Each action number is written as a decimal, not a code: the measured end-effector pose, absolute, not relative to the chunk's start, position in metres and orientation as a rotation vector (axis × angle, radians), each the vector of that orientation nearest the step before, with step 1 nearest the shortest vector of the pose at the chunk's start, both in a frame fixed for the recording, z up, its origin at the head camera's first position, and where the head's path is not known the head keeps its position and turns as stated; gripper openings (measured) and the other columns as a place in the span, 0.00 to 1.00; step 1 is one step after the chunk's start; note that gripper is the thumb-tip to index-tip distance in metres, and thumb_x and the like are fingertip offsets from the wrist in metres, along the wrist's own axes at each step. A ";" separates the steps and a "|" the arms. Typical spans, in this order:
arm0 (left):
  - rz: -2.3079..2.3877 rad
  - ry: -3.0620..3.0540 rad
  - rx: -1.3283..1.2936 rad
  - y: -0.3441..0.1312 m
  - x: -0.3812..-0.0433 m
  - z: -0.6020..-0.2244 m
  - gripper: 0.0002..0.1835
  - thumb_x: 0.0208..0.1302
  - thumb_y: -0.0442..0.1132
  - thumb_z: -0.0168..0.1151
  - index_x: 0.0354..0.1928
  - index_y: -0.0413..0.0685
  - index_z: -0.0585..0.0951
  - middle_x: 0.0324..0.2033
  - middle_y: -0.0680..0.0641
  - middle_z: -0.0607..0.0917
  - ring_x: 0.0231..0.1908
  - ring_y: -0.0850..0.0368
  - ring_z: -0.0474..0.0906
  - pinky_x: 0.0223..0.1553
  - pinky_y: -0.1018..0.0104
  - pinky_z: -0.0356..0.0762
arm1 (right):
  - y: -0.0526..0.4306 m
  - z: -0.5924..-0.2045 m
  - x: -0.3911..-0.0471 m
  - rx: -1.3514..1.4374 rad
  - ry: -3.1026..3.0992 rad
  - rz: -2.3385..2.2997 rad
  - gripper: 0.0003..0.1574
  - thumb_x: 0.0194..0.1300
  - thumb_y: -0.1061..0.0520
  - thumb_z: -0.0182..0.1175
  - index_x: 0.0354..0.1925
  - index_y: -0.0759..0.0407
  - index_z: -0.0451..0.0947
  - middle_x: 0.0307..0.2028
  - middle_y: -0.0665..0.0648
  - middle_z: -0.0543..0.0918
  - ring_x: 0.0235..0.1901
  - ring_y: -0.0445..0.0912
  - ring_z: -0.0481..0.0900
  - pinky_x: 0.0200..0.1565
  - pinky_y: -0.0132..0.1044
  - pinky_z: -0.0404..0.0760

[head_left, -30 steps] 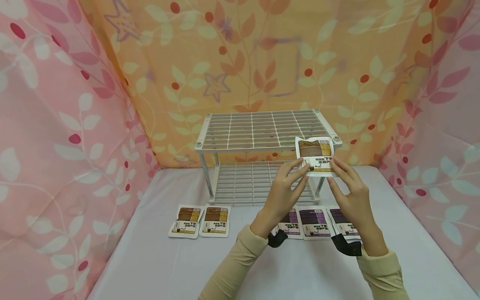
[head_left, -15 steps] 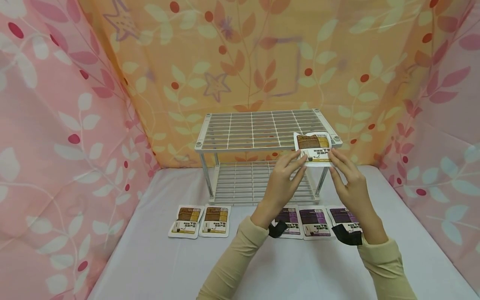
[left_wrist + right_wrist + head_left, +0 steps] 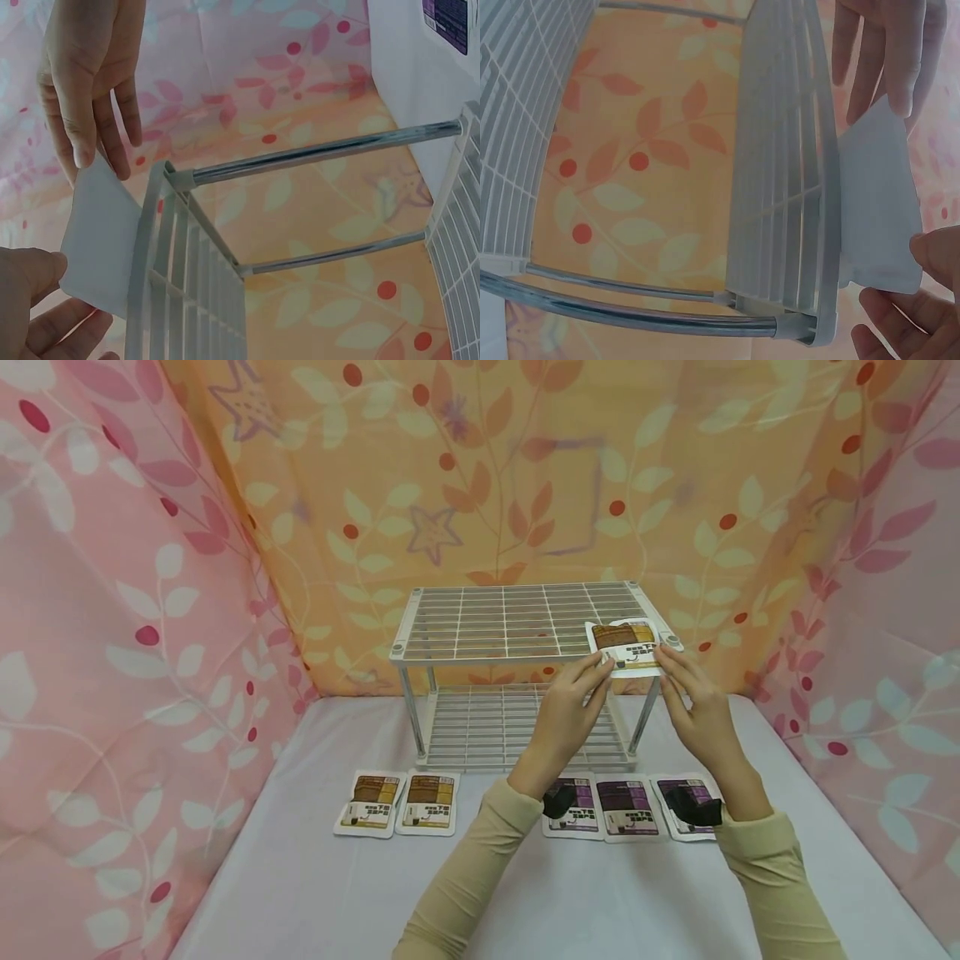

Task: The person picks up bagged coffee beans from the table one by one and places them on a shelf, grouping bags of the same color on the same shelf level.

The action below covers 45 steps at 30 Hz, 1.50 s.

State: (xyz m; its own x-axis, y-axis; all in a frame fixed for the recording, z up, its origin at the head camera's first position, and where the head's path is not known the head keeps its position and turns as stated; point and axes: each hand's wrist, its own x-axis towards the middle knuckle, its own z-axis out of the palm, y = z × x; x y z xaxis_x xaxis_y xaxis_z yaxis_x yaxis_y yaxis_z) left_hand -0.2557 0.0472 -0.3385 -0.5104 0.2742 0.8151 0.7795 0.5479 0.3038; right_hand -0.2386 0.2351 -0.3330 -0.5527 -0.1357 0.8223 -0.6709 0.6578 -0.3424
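A white flat pouch (image 3: 626, 660) with a brown and yellow label is at the front right edge of the rack's upper shelf (image 3: 517, 618). My left hand (image 3: 564, 718) pinches its left side, and my right hand (image 3: 701, 714) pinches its right side. Both wrist views show the pouch's plain white back (image 3: 101, 232), its far part meeting the shelf edge. Whether it bears on the shelf wires I cannot tell. In the left wrist view, the left thumb and fingers (image 3: 71, 330) hold one corner.
Two brown-labelled pouches (image 3: 426, 803) lie on the white table left of centre. Three purple-labelled pouches (image 3: 628, 807) lie in a row below my forearms. Beneath the upper shelf is a lower wire shelf (image 3: 487, 727), joined by metal posts (image 3: 412, 710). Floral curtains surround the table.
Both hands have moved forward and slightly up with the pouch, bringing it farther over the upper shelf's front right edge. It looks flatter now. The pouches on the table have stayed put.
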 end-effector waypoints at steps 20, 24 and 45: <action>-0.598 -2.165 -0.766 0.056 -0.282 -0.328 0.15 0.65 0.43 0.46 0.50 0.52 0.76 0.50 0.52 0.77 0.50 0.63 0.72 0.63 0.58 0.51 | 0.255 -0.328 -0.282 0.751 -2.076 0.767 0.24 0.54 0.71 0.55 0.51 0.62 0.73 0.51 0.63 0.74 0.50 0.60 0.68 0.50 0.52 0.63; -0.574 -2.197 -0.751 0.059 -0.287 -0.324 0.15 0.64 0.42 0.48 0.51 0.53 0.75 0.50 0.53 0.77 0.50 0.63 0.72 0.63 0.59 0.49 | 0.259 -0.327 -0.288 0.745 -2.069 0.733 0.23 0.54 0.69 0.55 0.50 0.62 0.73 0.49 0.62 0.75 0.50 0.59 0.69 0.51 0.53 0.61; -0.589 -2.277 -0.725 0.066 -0.301 -0.313 0.14 0.64 0.41 0.48 0.49 0.52 0.77 0.49 0.51 0.77 0.50 0.61 0.73 0.62 0.55 0.53 | 0.264 -0.323 -0.303 0.688 -2.135 0.811 0.20 0.56 0.66 0.55 0.50 0.63 0.74 0.49 0.64 0.75 0.51 0.60 0.66 0.52 0.54 0.60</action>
